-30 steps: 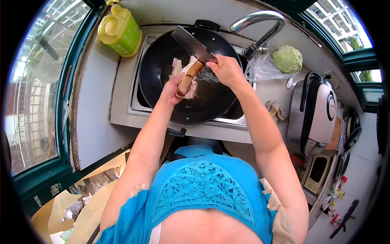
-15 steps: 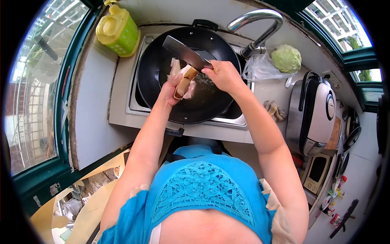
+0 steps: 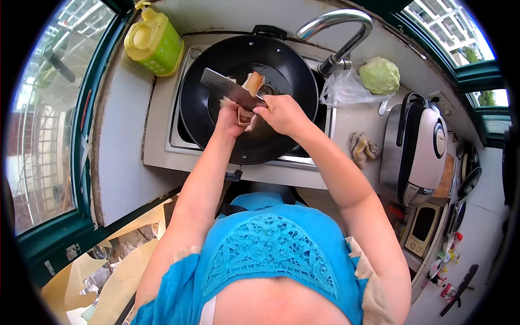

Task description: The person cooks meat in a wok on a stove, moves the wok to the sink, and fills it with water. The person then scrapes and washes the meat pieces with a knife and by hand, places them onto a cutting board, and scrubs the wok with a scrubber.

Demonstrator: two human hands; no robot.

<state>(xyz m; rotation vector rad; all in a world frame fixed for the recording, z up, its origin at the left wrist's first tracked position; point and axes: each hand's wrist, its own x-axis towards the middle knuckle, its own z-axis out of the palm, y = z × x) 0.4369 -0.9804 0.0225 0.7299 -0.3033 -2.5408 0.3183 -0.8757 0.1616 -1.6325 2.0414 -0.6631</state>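
Over a black wok [image 3: 197,127] set in the sink, my left hand [image 3: 232,120] is closed on a piece of meat [image 3: 254,83] with browned skin and pale fat. My right hand [image 3: 283,112] grips the handle of a cleaver [image 3: 226,88], whose broad blade points to the upper left. The blade lies across the meat, covering its middle, so the piece shows both above and below it. I cannot tell how far the edge touches the surface. A little water glistens in the bottom of the wok.
A curved faucet [image 3: 346,50] rises behind the wok. To the right are a cabbage [image 3: 379,75], a clear plastic bag [image 3: 347,90], a crumpled rag [image 3: 363,149] and a rice cooker [image 3: 416,151]. A yellow-green jug [image 3: 155,45] stands at the back left.
The cleaver has moved down and left, from the meat's upper end to across its middle. My right hand has shifted the same way; my left hand still holds the meat.
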